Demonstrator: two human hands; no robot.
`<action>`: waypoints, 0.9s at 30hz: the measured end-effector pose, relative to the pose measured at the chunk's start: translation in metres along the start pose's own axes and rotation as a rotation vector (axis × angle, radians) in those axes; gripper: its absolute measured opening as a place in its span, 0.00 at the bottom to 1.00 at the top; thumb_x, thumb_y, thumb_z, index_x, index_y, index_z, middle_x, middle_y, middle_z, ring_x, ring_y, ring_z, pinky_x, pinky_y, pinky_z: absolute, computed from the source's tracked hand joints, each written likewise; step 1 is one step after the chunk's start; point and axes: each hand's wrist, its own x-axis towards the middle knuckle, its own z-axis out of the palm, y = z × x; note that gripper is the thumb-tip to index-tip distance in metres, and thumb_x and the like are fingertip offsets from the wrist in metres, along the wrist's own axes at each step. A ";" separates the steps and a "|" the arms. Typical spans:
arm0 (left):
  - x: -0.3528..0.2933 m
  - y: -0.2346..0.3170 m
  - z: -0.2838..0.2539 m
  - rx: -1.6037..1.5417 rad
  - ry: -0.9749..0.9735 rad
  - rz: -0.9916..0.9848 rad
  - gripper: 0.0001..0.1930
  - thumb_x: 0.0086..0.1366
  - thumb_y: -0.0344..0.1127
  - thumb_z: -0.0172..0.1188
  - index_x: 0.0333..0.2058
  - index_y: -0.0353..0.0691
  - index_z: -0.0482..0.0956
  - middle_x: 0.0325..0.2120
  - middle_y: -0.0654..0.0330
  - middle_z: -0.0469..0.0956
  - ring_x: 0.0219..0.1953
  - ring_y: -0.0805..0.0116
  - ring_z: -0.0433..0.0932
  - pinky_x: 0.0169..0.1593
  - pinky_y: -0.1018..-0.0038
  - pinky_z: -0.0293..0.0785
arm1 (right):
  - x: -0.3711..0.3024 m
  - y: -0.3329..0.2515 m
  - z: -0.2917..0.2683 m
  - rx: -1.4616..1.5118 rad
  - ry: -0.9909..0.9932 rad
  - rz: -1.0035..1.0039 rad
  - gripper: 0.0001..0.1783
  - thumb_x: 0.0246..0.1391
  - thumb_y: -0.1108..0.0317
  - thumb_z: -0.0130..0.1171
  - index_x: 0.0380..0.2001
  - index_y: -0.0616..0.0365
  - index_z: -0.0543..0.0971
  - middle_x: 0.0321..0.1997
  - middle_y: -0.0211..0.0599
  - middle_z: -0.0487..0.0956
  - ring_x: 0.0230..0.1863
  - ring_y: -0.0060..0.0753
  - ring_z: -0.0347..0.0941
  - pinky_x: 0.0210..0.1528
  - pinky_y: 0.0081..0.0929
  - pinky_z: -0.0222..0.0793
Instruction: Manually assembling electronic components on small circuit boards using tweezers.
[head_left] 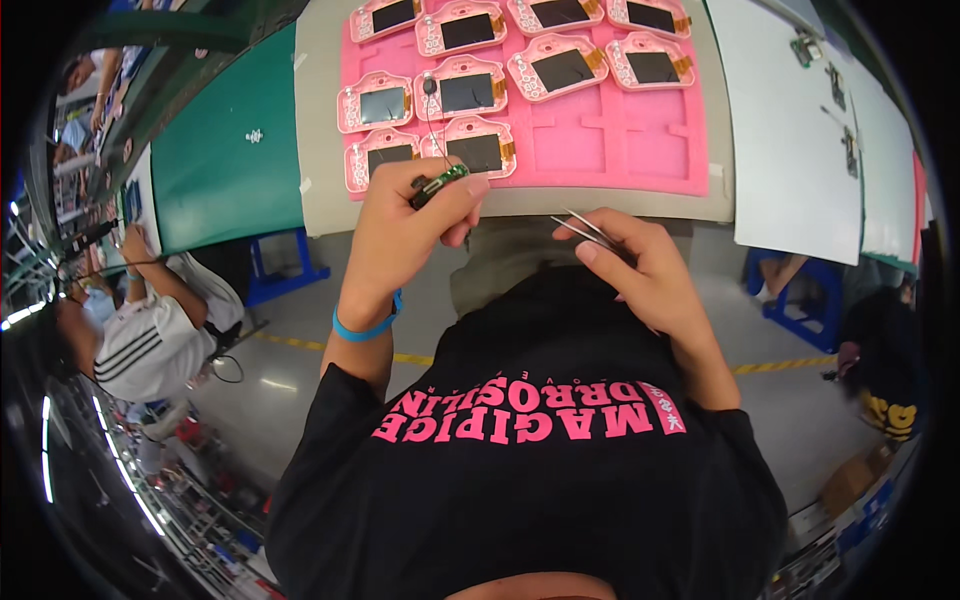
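Left hand point(400, 215) grips a green circuit board point(444, 184) near a pink tray's point(565, 148) front edge; right hand point(643, 258) pinches metal tweezers point(597, 234), tips apart. Pink casings point(522, 78) with dark screens point(563, 71) lie in the tray on the worktop point(320, 190).

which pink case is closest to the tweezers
The right-hand pink case in the bottom row of two; every other one lies farther from the tweezers, higher up or to the left.

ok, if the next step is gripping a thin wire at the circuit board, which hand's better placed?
Right, I'd judge. The right hand holds tweezers, tips apart and pointing leftward, while the left hand looks occupied gripping the green circuit board.
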 end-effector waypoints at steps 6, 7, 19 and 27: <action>0.023 0.015 -0.019 0.180 -0.118 0.009 0.12 0.70 0.31 0.59 0.26 0.36 0.81 0.20 0.63 0.77 0.20 0.76 0.70 0.28 0.81 0.64 | 0.009 0.002 0.005 0.128 0.050 -0.045 0.13 0.68 0.69 0.59 0.50 0.63 0.86 0.28 0.21 0.74 0.28 0.15 0.59 0.32 0.16 0.55; 0.025 0.015 -0.019 0.173 -0.125 0.001 0.12 0.70 0.31 0.60 0.26 0.36 0.81 0.19 0.64 0.77 0.20 0.76 0.70 0.28 0.81 0.64 | 0.009 0.001 0.005 0.153 0.058 -0.040 0.13 0.69 0.69 0.60 0.49 0.63 0.86 0.27 0.22 0.73 0.28 0.16 0.59 0.33 0.17 0.56; 0.038 0.013 0.001 0.084 -0.048 0.081 0.08 0.71 0.32 0.64 0.39 0.31 0.82 0.27 0.58 0.82 0.26 0.70 0.79 0.34 0.81 0.74 | 0.017 0.004 0.003 0.411 -0.030 0.055 0.12 0.74 0.68 0.54 0.50 0.60 0.84 0.27 0.22 0.72 0.28 0.16 0.61 0.33 0.18 0.57; 0.051 0.016 0.013 0.659 0.081 0.105 0.11 0.66 0.31 0.70 0.42 0.32 0.81 0.33 0.62 0.87 0.28 0.71 0.81 0.37 0.76 0.77 | 0.023 0.008 0.020 0.570 -0.099 0.102 0.14 0.77 0.66 0.47 0.54 0.61 0.78 0.25 0.29 0.75 0.18 0.17 0.62 0.22 0.14 0.53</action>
